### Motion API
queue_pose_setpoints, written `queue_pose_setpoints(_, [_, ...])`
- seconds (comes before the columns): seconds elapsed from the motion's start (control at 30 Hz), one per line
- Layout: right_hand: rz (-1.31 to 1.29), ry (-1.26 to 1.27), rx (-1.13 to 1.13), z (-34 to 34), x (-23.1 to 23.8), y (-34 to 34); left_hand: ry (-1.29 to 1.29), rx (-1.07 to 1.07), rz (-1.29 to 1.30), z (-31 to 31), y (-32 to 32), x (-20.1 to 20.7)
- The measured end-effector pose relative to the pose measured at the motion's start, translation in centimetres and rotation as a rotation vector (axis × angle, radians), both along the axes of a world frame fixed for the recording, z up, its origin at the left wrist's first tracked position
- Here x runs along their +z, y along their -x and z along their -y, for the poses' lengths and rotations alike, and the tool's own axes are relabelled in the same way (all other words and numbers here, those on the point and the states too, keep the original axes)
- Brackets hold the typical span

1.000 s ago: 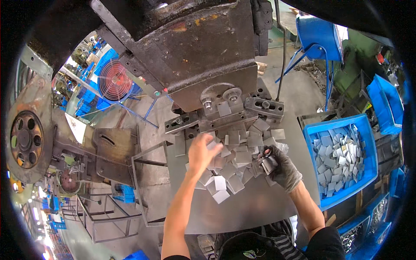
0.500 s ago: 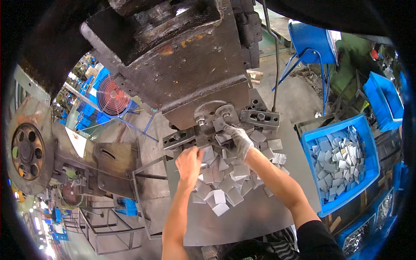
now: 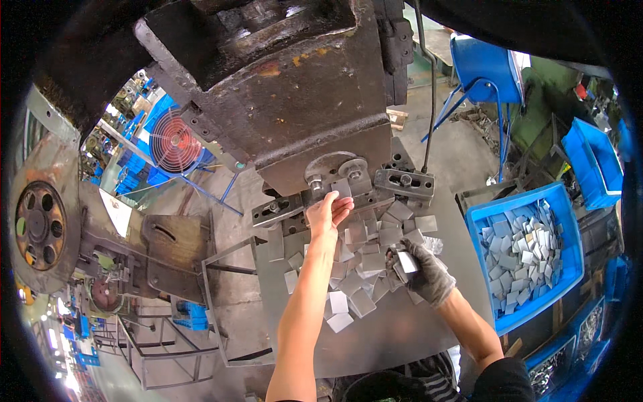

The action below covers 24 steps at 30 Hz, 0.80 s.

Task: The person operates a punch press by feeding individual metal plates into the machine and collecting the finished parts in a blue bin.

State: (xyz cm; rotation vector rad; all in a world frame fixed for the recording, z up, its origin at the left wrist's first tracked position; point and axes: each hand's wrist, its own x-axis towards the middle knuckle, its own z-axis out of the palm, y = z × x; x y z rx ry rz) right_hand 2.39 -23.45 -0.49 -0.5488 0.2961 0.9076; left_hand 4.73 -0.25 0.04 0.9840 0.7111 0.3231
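My bare left hand (image 3: pixel 328 213) reaches up to the press die, thumb and index finger at the lower edge of a square metal plate (image 3: pixel 342 188). Its other fingers are loosely extended. Lower and to the right, my right hand (image 3: pixel 430 273), in a grey work glove, is closed around a few small metal plates (image 3: pixel 406 262). Beneath both hands, many loose square metal plates (image 3: pixel 362 303) lie heaped on the metal table (image 3: pixel 375 348). The heavy press ram (image 3: pixel 315 114) stands over the die, with bolted clamps (image 3: pixel 405 182) at its sides. The left hand partly hides the die.
To the right, a blue bin (image 3: pixel 576 268) holds many metal plates. Behind it are another blue bin (image 3: pixel 595 164) and a blue chair (image 3: pixel 485 70). A red-grilled fan (image 3: pixel 175 139) and a machine with a flywheel (image 3: pixel 40 224) stand on the left. A thin rod (image 3: pixel 429 107) hangs beside the press.
My right hand has drawn back from the die toward the lower right and now has plates in its grip. My left hand has moved up and right to the plate at the die.
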Motion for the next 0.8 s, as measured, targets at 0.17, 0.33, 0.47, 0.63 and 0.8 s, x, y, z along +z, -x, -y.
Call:
queue_pose_setpoints(0.17, [0.001, -0.124, 0.034, 0.4, 0.2, 0.9, 0.049, 0.05, 0.01, 1.0, -0.9, -0.7])
queue_pose_setpoints(0.33, [0.135, -0.125, 0.137, 0.5, 0.8, 1.1, 0.068, 0.099, 0.003, 1.7, -0.8, -0.5])
queue_pose_setpoints(0.47, [-0.043, -0.196, 0.113, 0.0, 1.7, 1.2, 0.065, -0.045, 0.009, 0.0, 1.0, -0.3])
queue_pose_setpoints(0.63, [-0.034, -0.102, 0.068, 1.8, 0.9, -0.1, -0.571, -0.25, -0.057, -2.2, 5.8, 1.1])
queue_pose_setpoints(0.8, [-0.06, -0.061, 0.012, 1.5, -0.1, -0.9, -1.556, -0.639, -0.072, -2.1, 13.1, 1.6])
